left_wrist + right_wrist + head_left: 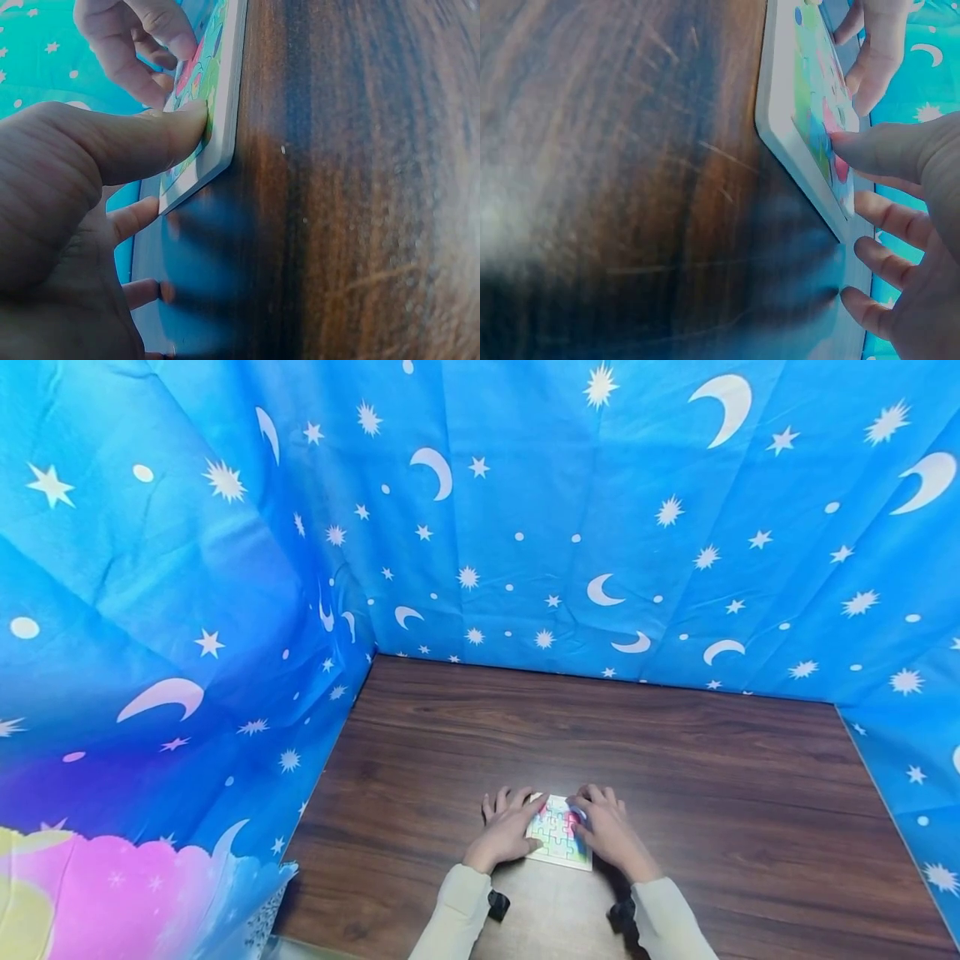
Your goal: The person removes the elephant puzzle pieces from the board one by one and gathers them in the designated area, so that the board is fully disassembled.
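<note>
A small jigsaw puzzle [557, 842] with colourful interlocking pieces and a white border lies flat on the table between my hands. My left hand [506, 831] is at its left side, fingers spread; in the left wrist view the thumb [169, 135] rests on the puzzle's face near the white border [226, 131]. On the other side, my right hand [609, 831] has its thumb [866, 152] touching the pieces, with the other fingers spread past the puzzle's edge [780, 120]. Part of the picture is covered by the hands.
The dark wood-grain table [420, 743] reaches out around the puzzle. A blue curtain [525, 485] with white moons and stars hangs behind and at the left. A pink and yellow scalloped cloth [112, 893] is at the lower left. Black straps with small devices [498, 906] sit at the wrists.
</note>
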{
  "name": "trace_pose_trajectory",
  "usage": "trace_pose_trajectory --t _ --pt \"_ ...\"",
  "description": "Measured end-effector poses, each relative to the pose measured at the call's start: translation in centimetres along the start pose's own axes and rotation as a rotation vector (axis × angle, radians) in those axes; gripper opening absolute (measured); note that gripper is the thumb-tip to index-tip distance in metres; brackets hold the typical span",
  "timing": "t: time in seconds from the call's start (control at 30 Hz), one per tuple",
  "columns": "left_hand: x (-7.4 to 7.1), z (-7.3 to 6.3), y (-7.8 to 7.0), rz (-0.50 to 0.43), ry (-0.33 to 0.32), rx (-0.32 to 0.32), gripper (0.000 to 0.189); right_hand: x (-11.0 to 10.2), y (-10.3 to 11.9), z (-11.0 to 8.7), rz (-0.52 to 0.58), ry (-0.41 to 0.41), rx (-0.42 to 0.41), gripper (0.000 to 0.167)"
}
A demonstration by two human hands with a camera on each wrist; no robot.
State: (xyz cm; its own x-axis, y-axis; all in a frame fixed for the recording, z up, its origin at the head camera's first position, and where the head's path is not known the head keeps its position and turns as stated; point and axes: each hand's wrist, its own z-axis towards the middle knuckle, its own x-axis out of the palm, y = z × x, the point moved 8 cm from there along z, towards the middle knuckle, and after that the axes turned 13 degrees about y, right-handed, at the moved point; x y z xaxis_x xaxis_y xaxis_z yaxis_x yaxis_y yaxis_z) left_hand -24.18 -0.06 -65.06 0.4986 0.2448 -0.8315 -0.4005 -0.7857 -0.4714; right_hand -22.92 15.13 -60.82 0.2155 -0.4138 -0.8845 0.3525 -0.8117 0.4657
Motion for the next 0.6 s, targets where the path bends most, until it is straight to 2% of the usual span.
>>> trace_pose_trajectory --t 0.2,0.4,0.6 --pt "-0.37 -0.23 -0.32 -0.006 0.012 0.000 0.077 -0.06 0.17 0.07 0.010 0.008 0.011 0.036" --pt "-0.65 -0.53 -0.85 0.066 0.059 -0.013 0.073 0.13 0.23 -0.06 0.005 0.039 0.040 0.035" --pt "-0.45 -0.34 -0.83 0.080 0.054 -0.009 0.074 0.17 0.35 -0.28 -0.017 0.008 0.043 0.036"
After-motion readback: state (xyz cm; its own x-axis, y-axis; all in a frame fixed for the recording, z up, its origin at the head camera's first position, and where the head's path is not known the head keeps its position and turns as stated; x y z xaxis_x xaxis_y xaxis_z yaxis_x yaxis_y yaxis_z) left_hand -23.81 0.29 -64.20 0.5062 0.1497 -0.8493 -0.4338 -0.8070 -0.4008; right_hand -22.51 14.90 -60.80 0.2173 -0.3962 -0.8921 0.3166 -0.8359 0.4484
